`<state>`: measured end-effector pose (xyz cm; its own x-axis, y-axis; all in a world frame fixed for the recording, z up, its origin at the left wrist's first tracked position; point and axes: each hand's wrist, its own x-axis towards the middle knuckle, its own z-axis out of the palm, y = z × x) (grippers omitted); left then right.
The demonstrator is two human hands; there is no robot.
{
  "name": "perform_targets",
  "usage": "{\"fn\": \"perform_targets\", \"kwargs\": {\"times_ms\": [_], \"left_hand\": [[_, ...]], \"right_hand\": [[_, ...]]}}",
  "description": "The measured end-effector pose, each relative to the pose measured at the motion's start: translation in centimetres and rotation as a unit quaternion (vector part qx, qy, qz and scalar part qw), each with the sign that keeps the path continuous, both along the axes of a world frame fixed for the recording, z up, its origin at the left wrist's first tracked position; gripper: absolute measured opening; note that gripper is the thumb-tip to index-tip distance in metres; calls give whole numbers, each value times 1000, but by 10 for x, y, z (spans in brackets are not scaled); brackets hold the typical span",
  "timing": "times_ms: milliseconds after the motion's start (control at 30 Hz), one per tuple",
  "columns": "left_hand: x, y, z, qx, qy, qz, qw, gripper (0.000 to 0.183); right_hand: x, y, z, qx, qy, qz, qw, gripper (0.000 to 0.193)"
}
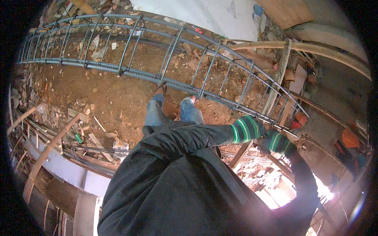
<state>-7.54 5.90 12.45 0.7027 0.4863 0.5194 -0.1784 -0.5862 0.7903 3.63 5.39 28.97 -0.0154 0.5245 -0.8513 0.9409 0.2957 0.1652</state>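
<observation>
A long steel rebar cage (pixel 141 76) with rectangular stirrups stretches across the view from far left to the right, curving with the lens. At its near right end are both my hands, in dark gloves with green and white stripes. My left hand (pixel 247 129) is closed right by the lower bars. Close beside it, my right hand (pixel 278 142) is also closed, its fingers turned toward the left one. Whatever sits between the fingers is too dark and small to make out.
A wooden post (pixel 278 78) stands under the cage's right part, near a bamboo pole (pixel 334 55). Beyond the cage lies a white sheet (pixel 197 11). Debris and scraps litter the dirt floor (pixel 98 94). Another bamboo pole (pixel 49 155) leans at left. My feet stand near the cage.
</observation>
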Motion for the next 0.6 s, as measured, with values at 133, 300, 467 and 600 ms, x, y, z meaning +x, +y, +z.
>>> {"fn": "perform_targets", "kwargs": {"times_ms": [133,300,467,600], "left_hand": [[5,-5,-4,31,90,-21,995,25],[18,-9,-12,28,61,-29,997,48],[19,-5,-6,0,84,-31,996,21],[23,1,-1,-8,117,-43,992,20]], "right_hand": [[-3,-7,-2,19,-7,-15,1000,31],[-4,-18,-5,40,-22,-49,998,33],[-3,-30,-9,58,-32,-82,994,35],[0,-39,-10,68,-37,-99,992,36]]}}
